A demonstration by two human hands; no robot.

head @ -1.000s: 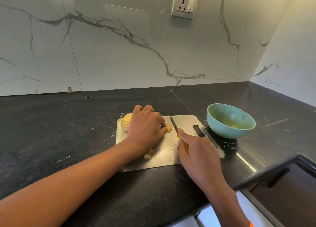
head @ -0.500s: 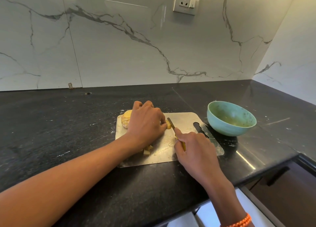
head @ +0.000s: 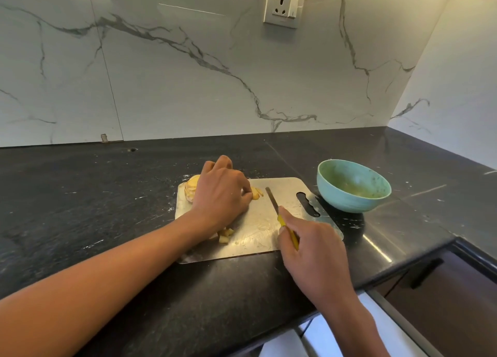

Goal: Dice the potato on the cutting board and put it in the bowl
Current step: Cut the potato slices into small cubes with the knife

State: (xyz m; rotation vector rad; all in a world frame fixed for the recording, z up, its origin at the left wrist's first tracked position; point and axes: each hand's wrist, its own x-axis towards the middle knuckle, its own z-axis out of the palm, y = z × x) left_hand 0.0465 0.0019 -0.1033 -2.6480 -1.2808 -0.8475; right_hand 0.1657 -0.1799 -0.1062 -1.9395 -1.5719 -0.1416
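Observation:
A steel cutting board (head: 285,195) lies on the black counter. My left hand (head: 220,195) presses down on a yellow potato (head: 191,188) at the board's far left corner; cut slices (head: 256,193) stick out past my fingertips. My right hand (head: 312,243) grips a yellow-handled knife (head: 273,200), its blade resting on the board just right of the slices, apart from them. A few diced pieces (head: 225,235) lie by my left wrist. A teal bowl (head: 336,195) stands right of the board, with no dice visible in it.
The marble backsplash carries a wall socket (head: 283,6) above the board. The counter's front edge (head: 398,270) runs close behind my right hand, with dark cabinet fronts (head: 443,303) below. Open black counter (head: 80,195) stretches to the left.
The knife has moved right, away from the potato, leaving cut slices beside my left fingers. My right hand has slid back toward the board's near edge. My left hand stays on the potato.

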